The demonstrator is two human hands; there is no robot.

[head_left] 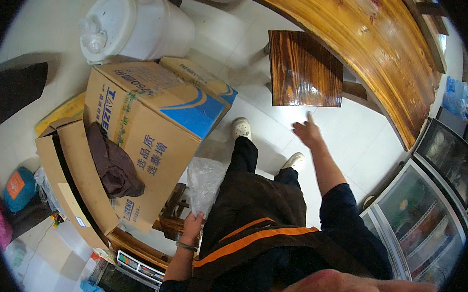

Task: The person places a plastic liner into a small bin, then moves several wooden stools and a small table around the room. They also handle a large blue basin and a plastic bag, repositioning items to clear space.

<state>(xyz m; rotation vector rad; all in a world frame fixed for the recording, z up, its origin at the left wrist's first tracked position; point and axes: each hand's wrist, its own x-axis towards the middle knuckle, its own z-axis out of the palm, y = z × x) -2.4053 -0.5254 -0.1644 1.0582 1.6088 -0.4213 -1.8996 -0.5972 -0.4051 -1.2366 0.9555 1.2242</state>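
A clear plastic bag [204,178] hangs from my left hand [193,227], its top bunched between the fingers beside my left thigh. My right hand [308,132] holds nothing; its index finger points forward and the others are apart. Just beyond the fingertips is a dark varnished wooden stool [306,69], seemingly apart from them. To my left stand large printed cardboard boxes [152,139]. A dark brown cloth [117,170] drapes over the side of the nearest one.
A white lidded plastic bucket [156,29] stands behind the boxes. The curved wooden table [355,15] spans the upper right. At right is a glass-fronted display cooler [418,214]. An open cardboard carton [81,173] and wooden furniture [172,227] lie left. Pale floor tiles [339,138] run underfoot.
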